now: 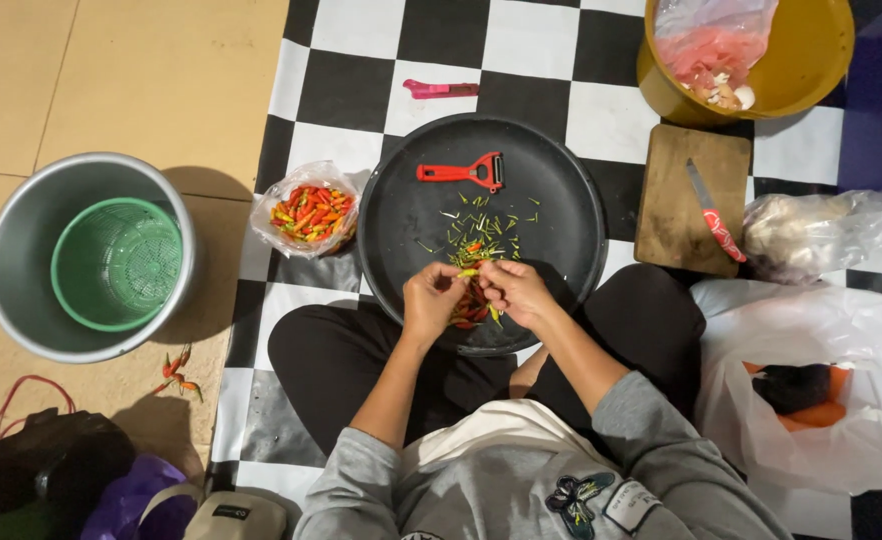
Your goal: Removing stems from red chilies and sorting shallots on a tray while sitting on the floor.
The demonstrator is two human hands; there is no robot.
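Observation:
My left hand (431,298) and my right hand (514,290) meet over the near edge of a round black tray (561,190), both pinching a small chili pepper (468,272) between the fingertips. Under the hands lies a little heap of red chilies (469,308). Green stems (489,228) are scattered over the middle of the tray. A red peeler (463,171) lies at the tray's far side. A clear plastic bag of red, orange and green chilies (307,211) sits open just left of the tray.
A steel bucket (21,250) holding a green basket (118,262) stands at the left. A wooden cutting board (679,215) with a red-handled knife (713,212) lies right. A yellow bowl (811,50), plastic bags (811,400), loose chilies (178,370) and a pink cutter (441,89) surround me.

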